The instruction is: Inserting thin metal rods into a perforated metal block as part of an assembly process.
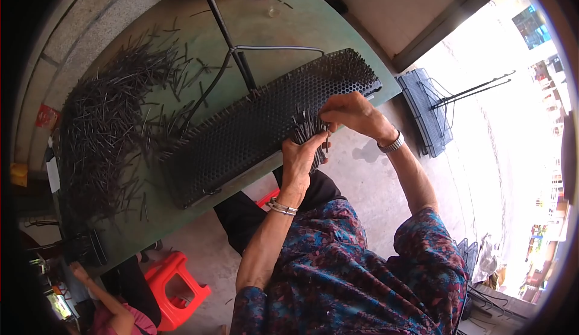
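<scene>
- Centre: left hand [298,159] closed around dark strips [306,130].
- Right of centre: right hand [356,115], fingers bent together, hold unclear.
- Across the middle: black perforated panel [232,151] on counter [280,32].

Open room lies on the green worktop [301,28] beyond the perforated panel [259,125]; metal rods [218,19] and heaped dark strips [102,118] obstruct leftward.

Single view: a head-worn wide fisheye camera, facing steeply downward from above the wearer's shirt [344,268], near to the desk [301,28]; coverage extends to the floor [208,232]. Straight edges bend toward the dark rim.
</scene>
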Motion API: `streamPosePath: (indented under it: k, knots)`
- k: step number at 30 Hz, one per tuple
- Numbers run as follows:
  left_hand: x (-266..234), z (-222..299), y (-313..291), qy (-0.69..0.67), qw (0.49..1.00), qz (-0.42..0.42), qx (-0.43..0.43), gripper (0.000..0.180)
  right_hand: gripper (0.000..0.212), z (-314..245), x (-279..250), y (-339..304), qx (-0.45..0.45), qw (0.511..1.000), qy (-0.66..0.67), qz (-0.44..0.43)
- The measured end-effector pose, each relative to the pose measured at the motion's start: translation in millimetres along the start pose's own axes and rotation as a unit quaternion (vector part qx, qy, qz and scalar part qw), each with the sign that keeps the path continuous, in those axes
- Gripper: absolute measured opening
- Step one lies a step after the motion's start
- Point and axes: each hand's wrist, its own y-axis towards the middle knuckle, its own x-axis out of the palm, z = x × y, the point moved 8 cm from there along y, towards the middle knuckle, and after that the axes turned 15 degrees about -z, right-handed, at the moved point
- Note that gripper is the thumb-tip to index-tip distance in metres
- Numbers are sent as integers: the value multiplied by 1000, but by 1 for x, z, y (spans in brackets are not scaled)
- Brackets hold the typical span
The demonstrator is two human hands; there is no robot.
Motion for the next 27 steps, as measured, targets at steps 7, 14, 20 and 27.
streamPosePath:
  k: [7,14,20,27]
  knots:
    - [3,-2,0,-61,998,18,-1,19,17,2,-5,-2,10,1000,21,3]
    - [1,-3,2,-48,999,22,8,20,16,-1,-6,-6,14,1000,4,14]
    - [-2,-8,4,-88,996,21,7,22,15,-11,-22,-12,-2,997,-10,72]
    - [12,-32,8,-250,966,-13,-62,18,15,-30,-76,-10,-83,919,-130,363]
